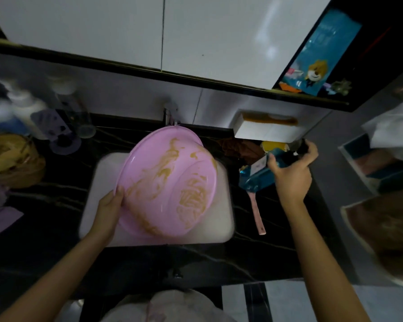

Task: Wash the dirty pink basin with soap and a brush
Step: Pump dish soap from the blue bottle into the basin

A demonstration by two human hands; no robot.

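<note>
Blurred bottles (21,110), brown comb (271,119)

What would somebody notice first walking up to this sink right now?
The pink basin, streaked with brown grime, sits tilted in the white sink at centre, with the left hand gripping its near rim. To the right, on the dark counter, the right hand grasps a blue bottle beside a pink-handled brush.
</note>
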